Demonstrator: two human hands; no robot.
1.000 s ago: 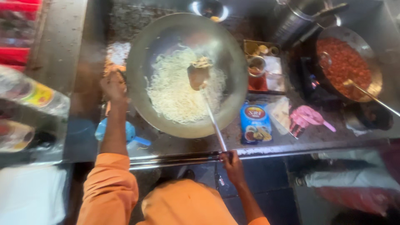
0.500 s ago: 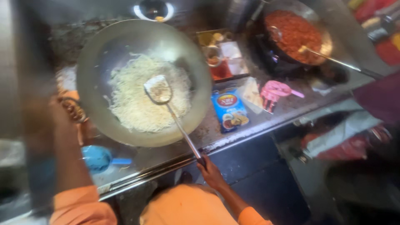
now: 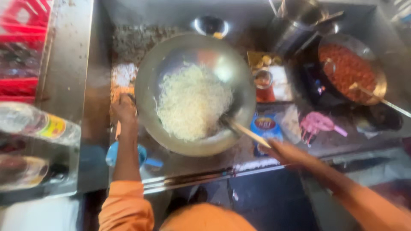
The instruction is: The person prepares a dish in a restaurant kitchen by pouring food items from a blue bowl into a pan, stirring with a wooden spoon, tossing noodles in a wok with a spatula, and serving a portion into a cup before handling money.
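A large steel wok (image 3: 171,72) sits in the middle of the counter with a heap of pale noodles (image 3: 192,102) in it. My left hand (image 3: 124,109) grips the wok's handle at its left rim. My right hand (image 3: 280,152) holds the long handle of a metal spatula (image 3: 239,128), whose blade digs under the noodles at the wok's lower right side. Both arms wear orange sleeves.
A pan of red sauce (image 3: 349,70) with a ladle stands at the right. A steel pot (image 3: 295,21) is behind it. A blue packet (image 3: 265,126), a pink utensil (image 3: 317,124), small containers (image 3: 265,79), a blue cup (image 3: 113,154) and a plastic bottle (image 3: 38,124) surround the wok.
The spatula has moved from the middle of the noodles to the wok's lower right edge. My right hand has swung out to the right. The view has shifted.
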